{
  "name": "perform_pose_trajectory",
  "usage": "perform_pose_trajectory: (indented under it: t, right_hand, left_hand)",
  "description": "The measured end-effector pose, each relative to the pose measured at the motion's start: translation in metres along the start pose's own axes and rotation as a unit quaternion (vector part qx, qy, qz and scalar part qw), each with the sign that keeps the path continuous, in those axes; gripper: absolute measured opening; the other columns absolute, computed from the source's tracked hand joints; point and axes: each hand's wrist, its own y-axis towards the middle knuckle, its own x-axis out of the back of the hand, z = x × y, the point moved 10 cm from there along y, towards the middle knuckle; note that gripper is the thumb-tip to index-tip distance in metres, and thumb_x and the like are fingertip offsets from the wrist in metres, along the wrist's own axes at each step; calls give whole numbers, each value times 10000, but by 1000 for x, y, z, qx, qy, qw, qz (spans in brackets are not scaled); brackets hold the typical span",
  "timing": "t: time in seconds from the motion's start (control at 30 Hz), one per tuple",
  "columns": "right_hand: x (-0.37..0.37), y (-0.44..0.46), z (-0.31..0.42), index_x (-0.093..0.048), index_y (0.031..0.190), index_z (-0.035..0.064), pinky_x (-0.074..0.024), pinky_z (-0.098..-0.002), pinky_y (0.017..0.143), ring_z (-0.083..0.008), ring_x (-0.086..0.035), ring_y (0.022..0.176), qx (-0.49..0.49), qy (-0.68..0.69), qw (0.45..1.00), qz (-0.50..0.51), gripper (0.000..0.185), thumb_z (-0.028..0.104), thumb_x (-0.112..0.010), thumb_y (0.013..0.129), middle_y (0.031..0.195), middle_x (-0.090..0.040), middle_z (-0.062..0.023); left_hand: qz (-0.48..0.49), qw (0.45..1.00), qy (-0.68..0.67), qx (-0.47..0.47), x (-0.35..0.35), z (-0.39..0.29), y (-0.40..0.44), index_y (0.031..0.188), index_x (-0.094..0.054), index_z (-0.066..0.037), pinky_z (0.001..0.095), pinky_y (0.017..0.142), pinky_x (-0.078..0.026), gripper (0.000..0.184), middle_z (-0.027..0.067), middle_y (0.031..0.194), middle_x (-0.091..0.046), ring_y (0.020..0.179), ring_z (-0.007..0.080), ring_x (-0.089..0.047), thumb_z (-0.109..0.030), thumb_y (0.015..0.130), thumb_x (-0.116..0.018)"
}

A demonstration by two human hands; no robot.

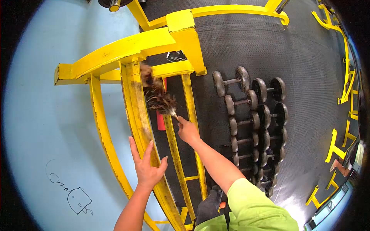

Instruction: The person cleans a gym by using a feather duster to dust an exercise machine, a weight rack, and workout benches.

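Note:
A brown feather duster [158, 96] is gripped near its handle by my right hand [188, 131], whose fingers are wrapped round it. Its feathers are partly blurred and lie against the upper part of the yellow metal rack [144, 115]. My left hand [148, 165] rests on the rack's broad rail with fingers spread, holding nothing. Dark scuffs and worn paint mark the rail near both hands. Behind the duster, a red object [160, 121] shows only in part between the bars.
Several dark dumbbells [243, 101] stand in two rows on the black rubber floor [308, 77] to the right. A light blue wall [50, 115] with a line drawing is at left. More yellow frames [335, 146] and part of another person [341, 168] appear at far right.

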Motion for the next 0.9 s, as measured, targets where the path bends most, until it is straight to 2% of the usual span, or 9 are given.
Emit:
perform_pose_trajectory:
  t: [0.17,0.23,0.43,0.5,0.57,0.6,0.67,0.7,0.9]
  right_hand:
    - [10,5,-15,-569,1222,125,-498,-502,744,-418,-628,860,-110,19,991,-74,333,149,-518,894,957,-648,-240]
    - [-1,13,-2,-546,1255,165,-507,-504,756,-419,-632,852,-35,-79,994,63,358,169,-508,900,942,-650,-237]
    - [26,38,13,-520,1277,188,-515,-500,752,-413,-637,856,-75,-96,990,69,389,169,-514,889,901,-650,-233]
    - [24,38,24,-514,1286,187,-520,-492,754,-400,-639,880,-15,-139,985,101,412,156,-524,875,914,-654,-230]
    - [29,32,20,-533,1261,179,-519,-487,769,-398,-636,899,-37,-152,981,118,402,148,-536,860,916,-657,-225]
    - [47,32,12,-561,1211,156,-517,-488,768,-400,-635,893,-54,-103,991,63,367,142,-541,845,910,-657,-224]
    - [67,28,-8,-558,1214,153,-507,-491,814,-384,-630,962,-103,-121,985,63,372,121,-509,847,990,-662,-203]
    - [77,24,-6,-541,1253,165,-492,-500,805,-393,-618,940,-67,-143,986,51,389,153,-537,864,964,-642,-236]
    - [109,-32,-17,-533,1266,172,-501,-483,797,-367,-623,948,-7,-281,947,157,391,167,-538,875,976,-650,-219]
  left_hand:
    - [14,1000,12,13,-1,1,1,1204,-578,-68,453,1092,-299,625,313,1501,-110,1378,463,-219,-153,623,-792]
    - [12,1000,10,11,-3,1,1,1201,-580,-68,454,1092,-298,623,314,1501,-110,1377,465,-219,-153,622,-792]
    - [4,1000,31,-6,-1,-2,1,1217,-573,-78,433,1089,-307,636,279,1521,-91,1384,431,-235,-146,622,-788]
    - [4,1000,19,-8,0,-2,0,1214,-574,-67,435,1088,-306,637,283,1519,-92,1383,438,-232,-145,621,-790]
    - [2,1000,16,-4,1,-1,0,1211,-577,-62,436,1090,-304,634,285,1518,-95,1383,441,-230,-146,620,-792]
    - [4,1000,12,-2,0,0,0,1207,-580,-58,437,1091,-301,631,288,1517,-98,1382,443,-229,-146,619,-793]
    - [-1,1000,10,7,3,0,0,1203,-585,-58,437,1094,-296,625,291,1515,-103,1383,442,-225,-151,621,-793]
    - [1,1000,5,10,2,0,0,1200,-589,-59,436,1098,-291,619,294,1514,-107,1385,440,-222,-155,623,-792]
    - [-4,1000,-9,10,6,1,-3,1233,-577,-80,442,1085,-311,627,274,1518,-107,1376,428,-239,-168,645,-775]
